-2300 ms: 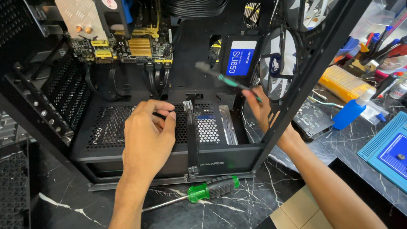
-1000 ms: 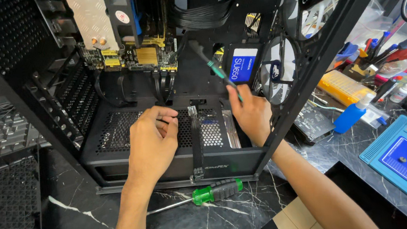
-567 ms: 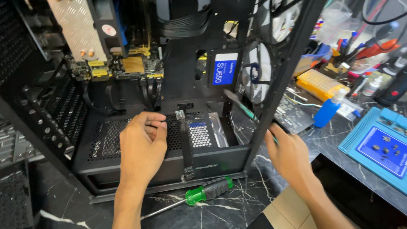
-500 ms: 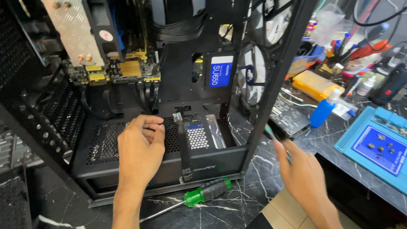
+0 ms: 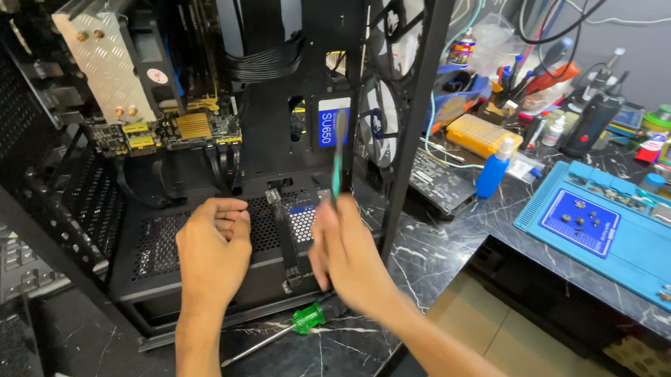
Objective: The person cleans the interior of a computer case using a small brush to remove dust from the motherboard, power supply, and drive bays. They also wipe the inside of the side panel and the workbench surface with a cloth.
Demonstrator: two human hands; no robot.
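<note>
Head camera looks down into an open black metal computer case (image 5: pixel 194 251) lying on dark marble. Left hand (image 5: pixel 212 254) rests loosely curled on the perforated black power-supply shroud (image 5: pixel 161 246). Right hand (image 5: pixel 346 253), just beside it, grips a slim teal-handled screwdriver (image 5: pixel 338 159), its long axis near upright, tip pointing up and away. A green-handled screwdriver (image 5: pixel 299 323) lies below both hands.

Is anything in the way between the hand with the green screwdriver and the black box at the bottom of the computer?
Nothing visible. The right hand holds the screwdriver directly over the black box.
</note>
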